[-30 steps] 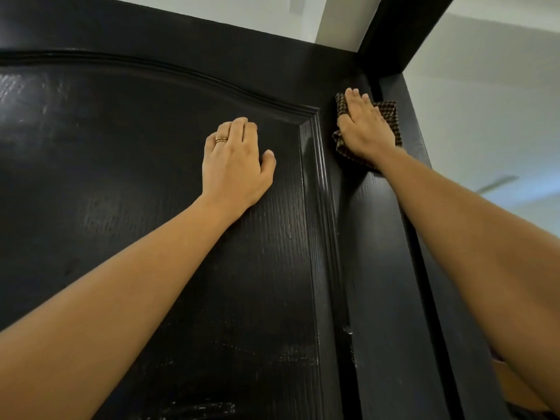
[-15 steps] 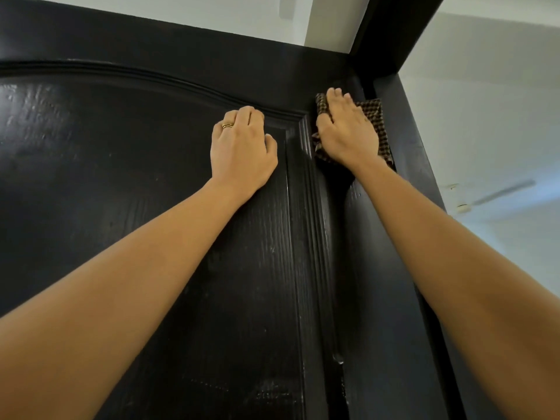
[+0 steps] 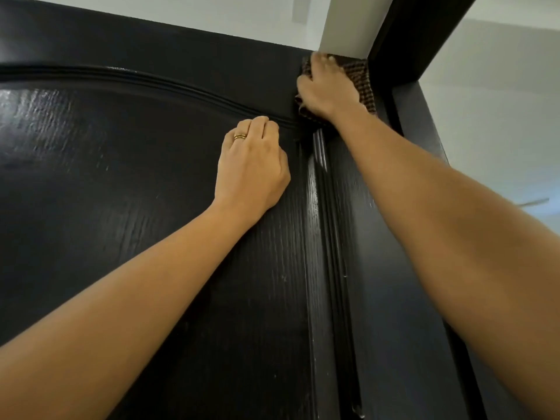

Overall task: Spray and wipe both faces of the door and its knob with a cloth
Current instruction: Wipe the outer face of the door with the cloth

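The right hand (image 3: 328, 89) has no closed grip: its palm and outstretched fingers lie flat on a brown checked cloth (image 3: 359, 80) and press it against the top right corner of a black door (image 3: 121, 207). The fingertips reach the door's upper edge, and some cloth bunches beside the thumb. The cloth covers the corner of the flat border, just above where the raised arched moulding (image 3: 181, 86) meets the upright moulding, and just beside the dark door frame (image 3: 406, 40). The left hand (image 3: 251, 168), wearing a gold ring (image 3: 240, 136), rests on the wood-grained panel below the arch with relaxed fingers. It holds nothing and seems to steady the door. The knob and any spray bottle are out of view. The step in hand appears to be wiping the upper corner of this face. To do it well, the pressure likely needs to stay even through the whole palm, so the cloth slides with the hand rather than rolling up under it. The moulding grooves will probably trap dust, so a fingertip wrapped in cloth would suit them better than a flat pass. The left hand should keep bracing so the door does not swing away under the push. Pale streaks lower on the panel suggest much of this face is not yet wiped.
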